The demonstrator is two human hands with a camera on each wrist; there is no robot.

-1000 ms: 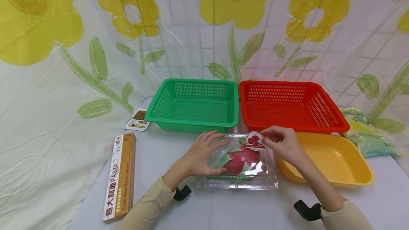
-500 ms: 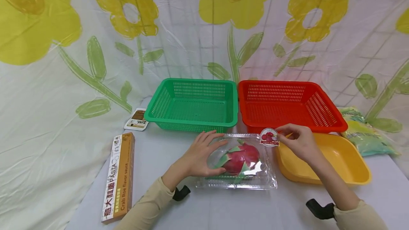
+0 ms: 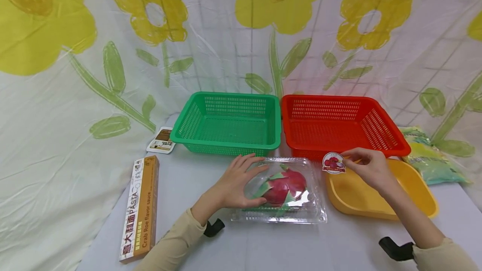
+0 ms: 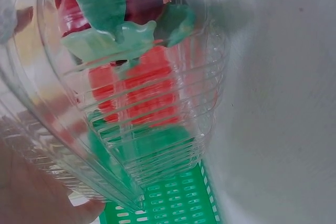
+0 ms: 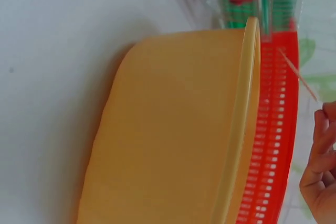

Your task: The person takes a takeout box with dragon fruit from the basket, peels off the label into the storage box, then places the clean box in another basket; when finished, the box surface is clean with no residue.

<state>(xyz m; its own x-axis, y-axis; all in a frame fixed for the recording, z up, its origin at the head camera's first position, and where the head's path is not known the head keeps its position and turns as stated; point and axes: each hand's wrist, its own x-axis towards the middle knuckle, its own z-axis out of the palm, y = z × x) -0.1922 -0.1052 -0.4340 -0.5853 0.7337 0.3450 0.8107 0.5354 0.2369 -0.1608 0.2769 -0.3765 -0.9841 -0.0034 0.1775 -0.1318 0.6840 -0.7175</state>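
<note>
A whole dragon fruit (image 3: 280, 185), pink with green scales, lies inside a clear plastic clamshell box (image 3: 317, 208) at the middle of the table. Over the box's left side my left hand (image 3: 235, 183) rests with fingers spread, the thumb toward the front and the fingertips toward the back. My right hand (image 3: 370, 170) pinches the right edge of a round sticker (image 3: 333, 162) printed with a red fruit. In the head view that sticker overlaps the yellow basin's back left rim, off to the right of the box. The right wrist view shows the sticker (image 5: 298, 73) edge-on, at the fingertips.
Behind the box stand a green basket (image 3: 226, 147) and a red basket (image 3: 346, 149), side by side. A yellow basin (image 3: 361, 210) is at the right, with a green-yellow bag (image 3: 437, 164) beyond. To the left lie a pasta box (image 3: 139, 208) and a small packet (image 3: 162, 141).
My right hand has moved right with the sticker, from the lid's back right corner to beyond the box, over the basin's edge. The left hand has stayed on the box.
</note>
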